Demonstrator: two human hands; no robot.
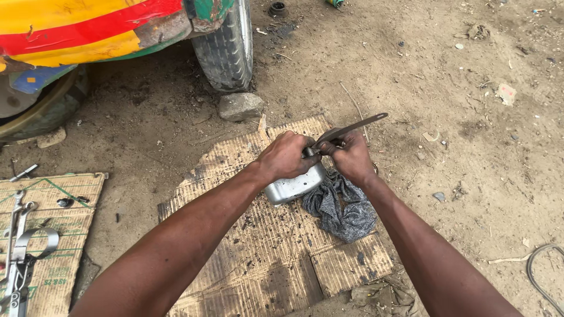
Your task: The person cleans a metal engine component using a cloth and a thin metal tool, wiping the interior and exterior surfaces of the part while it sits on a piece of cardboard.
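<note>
My left hand grips the top of a silver metal cover that rests on a worn sheet of cardboard on the dirt ground. My right hand is closed around a long dark flat metal tool, whose blade sticks out up and to the right while its near end meets the cover between my hands. A crumpled grey rag lies under and beside the cover, below my right wrist.
A vehicle tyre and a red, yellow and green body panel stand at the top left, with a stone by the tyre. A second cardboard piece at the left carries metal clamps and tools. A cable lies at the right.
</note>
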